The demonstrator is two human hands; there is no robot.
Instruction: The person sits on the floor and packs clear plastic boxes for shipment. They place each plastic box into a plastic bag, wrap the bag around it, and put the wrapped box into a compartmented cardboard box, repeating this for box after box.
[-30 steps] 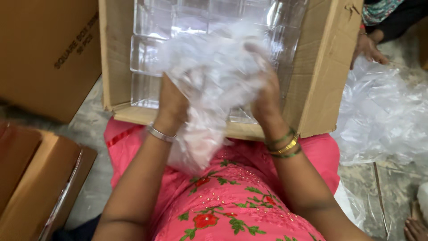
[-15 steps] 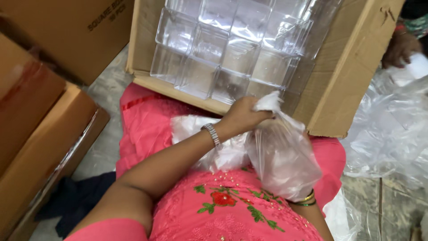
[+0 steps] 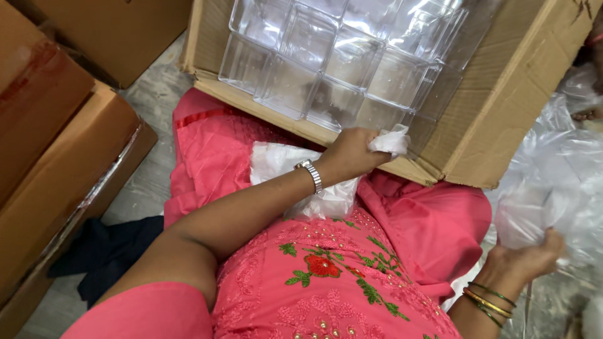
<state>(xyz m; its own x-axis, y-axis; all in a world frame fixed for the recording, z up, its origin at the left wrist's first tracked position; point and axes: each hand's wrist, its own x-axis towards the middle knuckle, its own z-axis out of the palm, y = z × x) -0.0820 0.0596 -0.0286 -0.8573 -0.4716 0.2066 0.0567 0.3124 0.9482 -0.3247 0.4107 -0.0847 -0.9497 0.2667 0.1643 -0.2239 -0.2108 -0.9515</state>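
- Crumpled white plastic bag (image 3: pixel 391 139) squeezed tight in left hand (image 3: pixel 352 154), right at the front edge of the cardboard box (image 3: pixel 502 119).
- More of the white plastic (image 3: pixel 282 164) lying on the pink lap, under the left wrist.
- Right hand (image 3: pixel 527 260) low at the side, closed on a clear plastic bag (image 3: pixel 553 182).
- Clear plastic boxes (image 3: pixel 333 56) packed in rows inside the cardboard box.

Clear trays (image 3: pixel 339 69) sit in the carton (image 3: pixel 502 125), plastic bags (image 3: pixel 565 169) to its right.
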